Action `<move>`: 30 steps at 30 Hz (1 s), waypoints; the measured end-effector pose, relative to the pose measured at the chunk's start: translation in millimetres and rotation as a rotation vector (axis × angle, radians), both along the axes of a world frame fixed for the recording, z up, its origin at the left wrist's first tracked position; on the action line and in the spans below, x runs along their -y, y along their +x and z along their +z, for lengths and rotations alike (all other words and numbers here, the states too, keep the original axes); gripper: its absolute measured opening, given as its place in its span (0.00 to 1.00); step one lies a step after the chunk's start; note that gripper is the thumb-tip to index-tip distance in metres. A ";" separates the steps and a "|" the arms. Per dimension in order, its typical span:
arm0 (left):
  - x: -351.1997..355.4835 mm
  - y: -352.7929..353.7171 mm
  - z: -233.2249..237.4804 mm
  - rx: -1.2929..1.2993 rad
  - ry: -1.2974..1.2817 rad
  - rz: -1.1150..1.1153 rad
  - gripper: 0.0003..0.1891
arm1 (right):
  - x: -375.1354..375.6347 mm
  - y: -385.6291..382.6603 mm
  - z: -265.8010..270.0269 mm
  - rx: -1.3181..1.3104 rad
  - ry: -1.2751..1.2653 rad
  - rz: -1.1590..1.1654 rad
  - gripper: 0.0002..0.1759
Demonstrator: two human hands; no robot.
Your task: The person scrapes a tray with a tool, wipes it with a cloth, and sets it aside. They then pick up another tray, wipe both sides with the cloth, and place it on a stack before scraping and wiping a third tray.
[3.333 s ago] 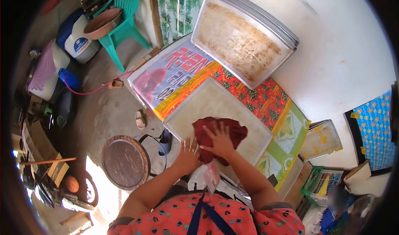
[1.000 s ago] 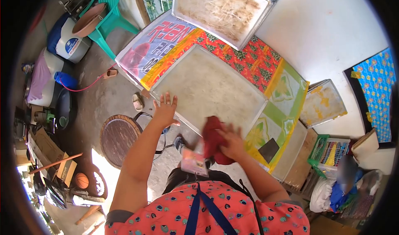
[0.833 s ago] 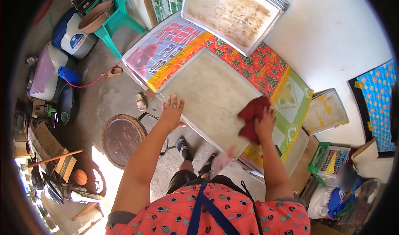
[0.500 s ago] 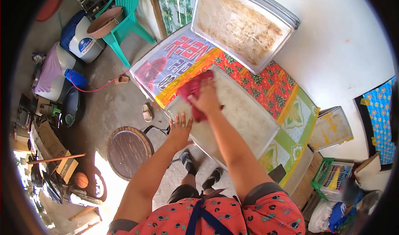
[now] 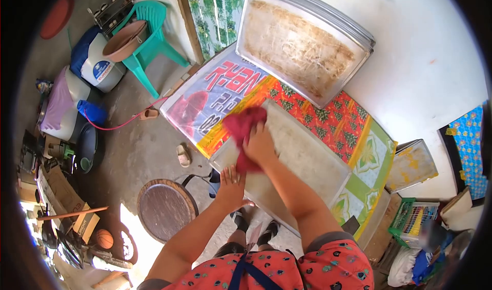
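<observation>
A large metal tray (image 5: 302, 156) lies flat on the table, its surface dull and lightly stained. My right hand (image 5: 260, 144) presses a dark red cloth (image 5: 243, 126) against the left part of this tray, fingers closed on the cloth. At the tray's near left edge rests my left hand (image 5: 230, 190), its fingers apart and holding nothing. The lower tip of the cloth hangs close to the left fingertips.
Stacked trays (image 5: 302, 44) with brown stains lean against the wall behind the patterned table cover (image 5: 328, 118). A round wooden stool (image 5: 166, 209) stands at the left, near a green chair (image 5: 148, 44). Green and white baskets (image 5: 412, 221) sit at the lower right.
My right hand has moved slightly down the view with the cloth, which has spread and shifted. My left hand is a little lower and further right. The whole view has shifted slightly.
</observation>
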State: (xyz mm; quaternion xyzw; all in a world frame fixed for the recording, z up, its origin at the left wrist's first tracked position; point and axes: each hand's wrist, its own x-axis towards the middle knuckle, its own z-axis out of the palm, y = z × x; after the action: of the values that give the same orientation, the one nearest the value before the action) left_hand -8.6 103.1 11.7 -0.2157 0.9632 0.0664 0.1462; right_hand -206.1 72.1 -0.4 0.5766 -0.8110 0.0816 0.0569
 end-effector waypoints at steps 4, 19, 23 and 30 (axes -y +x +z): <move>0.9 1.0 -5.3 -0.016 0.043 -0.009 0.62 | -3.7 -4.2 -5.0 0.151 -0.106 -0.034 0.29; 1.4 3.4 -13.9 -0.072 0.070 0.003 0.64 | -158.4 -104.2 -20.7 0.059 -0.285 -0.396 0.20; 2.1 4.2 -19.4 -0.086 0.065 -0.012 0.64 | -286.7 -99.4 -10.6 0.033 -0.130 -0.841 0.28; 4.5 -0.4 -9.1 -0.083 0.125 0.014 0.62 | -169.2 -86.4 -28.3 0.152 -0.251 -0.679 0.40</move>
State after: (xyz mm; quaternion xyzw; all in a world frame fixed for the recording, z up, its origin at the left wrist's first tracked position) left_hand -9.1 98.5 2.6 -0.2100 0.9608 0.1365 0.1190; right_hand -292.4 241.2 -28.7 0.2557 -0.9417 0.1992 0.0907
